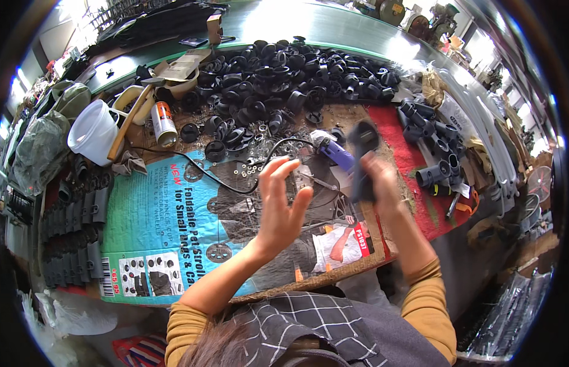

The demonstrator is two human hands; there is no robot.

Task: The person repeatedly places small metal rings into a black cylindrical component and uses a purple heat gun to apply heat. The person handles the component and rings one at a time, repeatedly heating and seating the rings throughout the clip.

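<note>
So, at the table's [309,282] L edge I see grey plastic pieces [82,214] in rows, w/ a white bucket [90,133] behind them toward the back L corner and a spray can [164,126] just R of it. A black cord [235,191] loops across the middle to a purple tool [337,155]; it might snag a wrist, I'd say, & yank the tool along. Small metal rings [252,165] lie loose mid-table; a sweeping cord could scatter them. My L hand [280,211] hovers nr the front edge, fingers spread apart, holding nothing. Black plastic parts [266,79] heap along the back edge; a knock could start a slide b/c they're loosely stacked. Over the table's R half, my R hand [382,180] is closed around a dark plastic part [360,168]. Both blur, so I can't tell how firm the grip is; if weak, the part could drop on the tool. Farther R, grey tubes [440,150] pile by the R edge & might roll off if bumped.
</note>
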